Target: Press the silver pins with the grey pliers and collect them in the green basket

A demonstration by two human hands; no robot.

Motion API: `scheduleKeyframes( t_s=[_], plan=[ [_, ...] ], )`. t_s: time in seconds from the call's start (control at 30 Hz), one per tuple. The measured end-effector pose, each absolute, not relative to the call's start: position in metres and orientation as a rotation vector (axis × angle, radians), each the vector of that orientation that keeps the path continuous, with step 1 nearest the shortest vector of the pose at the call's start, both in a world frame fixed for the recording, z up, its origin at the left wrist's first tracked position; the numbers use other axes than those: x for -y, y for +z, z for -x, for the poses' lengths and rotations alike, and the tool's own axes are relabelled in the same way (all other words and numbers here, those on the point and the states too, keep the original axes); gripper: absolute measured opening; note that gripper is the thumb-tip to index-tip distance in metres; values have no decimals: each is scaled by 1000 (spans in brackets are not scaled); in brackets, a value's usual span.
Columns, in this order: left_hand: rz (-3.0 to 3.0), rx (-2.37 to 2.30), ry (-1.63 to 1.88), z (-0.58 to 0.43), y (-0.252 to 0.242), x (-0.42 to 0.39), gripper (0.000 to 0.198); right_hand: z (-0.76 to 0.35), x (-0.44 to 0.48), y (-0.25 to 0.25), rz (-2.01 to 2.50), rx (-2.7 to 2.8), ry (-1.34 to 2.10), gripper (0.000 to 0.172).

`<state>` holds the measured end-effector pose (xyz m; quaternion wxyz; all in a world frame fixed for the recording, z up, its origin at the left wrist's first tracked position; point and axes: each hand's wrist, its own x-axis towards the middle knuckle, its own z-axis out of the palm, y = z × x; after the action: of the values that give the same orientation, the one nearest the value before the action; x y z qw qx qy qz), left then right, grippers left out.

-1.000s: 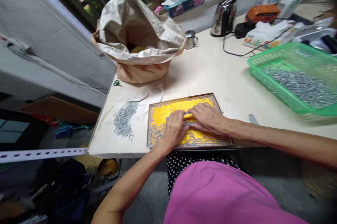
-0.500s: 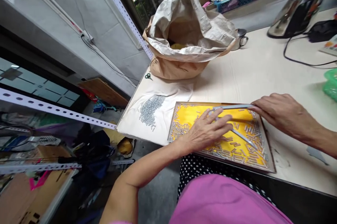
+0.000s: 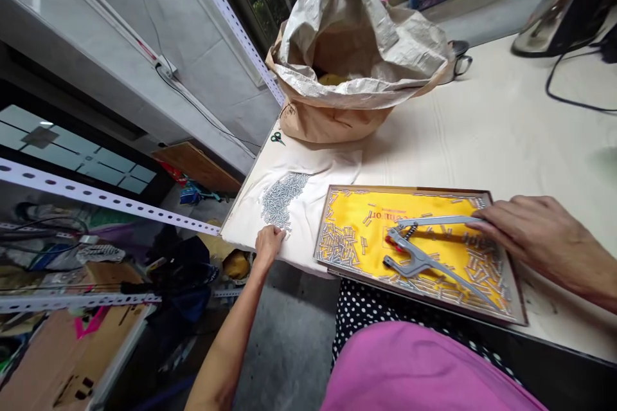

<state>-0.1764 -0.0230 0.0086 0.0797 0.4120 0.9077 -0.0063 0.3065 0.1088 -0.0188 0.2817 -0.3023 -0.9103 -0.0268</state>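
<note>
My right hand (image 3: 535,234) is closed on the upper handle of grey hand pliers (image 3: 419,256) with a spring and a small red part near the jaws. The pliers' handles are spread over a shallow tray (image 3: 511,279) lined with yellow printed sheet. Many small metal pins (image 3: 340,244) lie scattered in it, thickest at the left and right ends. At the left, my left hand (image 3: 270,245) rests on the white cloth (image 3: 303,240), fingers pressed together. It is at the near edge of a heap of grey metal pins (image 3: 282,200); whatever is between the fingertips is too small to make out.
A large open paper sack (image 3: 337,118) stands behind the cloth. Green-handled scissors (image 3: 277,137) lie at the table's left edge. A lidded metal cup (image 3: 460,60), a kettle (image 3: 554,18) and its cord are at the back right. Perforated metal shelving (image 3: 110,195) runs along the left.
My left hand has moved left from over the tray to the heap of pins on the cloth. The pliers now show uncovered in the tray, still in my right hand.
</note>
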Motion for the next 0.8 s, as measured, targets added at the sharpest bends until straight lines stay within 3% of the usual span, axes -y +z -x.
scheduleKeyframes(
  t_s=[0.3,0.5,0.63,0.8],
  plan=[
    [-1446,-2668,111,172,17,25,15,-296,-111,-5,818,2517,-166,32],
    [-1237,-2091,913,99,41,22,35,-281,-108,12,857,2546,-314,36],
    [-1030,-1756,970,27,34,15,36,-275,-109,18,875,2558,-341,40],
    [-927,-1673,890,-7,7,4,37,-272,-108,22,869,2547,-370,41]
  ],
)
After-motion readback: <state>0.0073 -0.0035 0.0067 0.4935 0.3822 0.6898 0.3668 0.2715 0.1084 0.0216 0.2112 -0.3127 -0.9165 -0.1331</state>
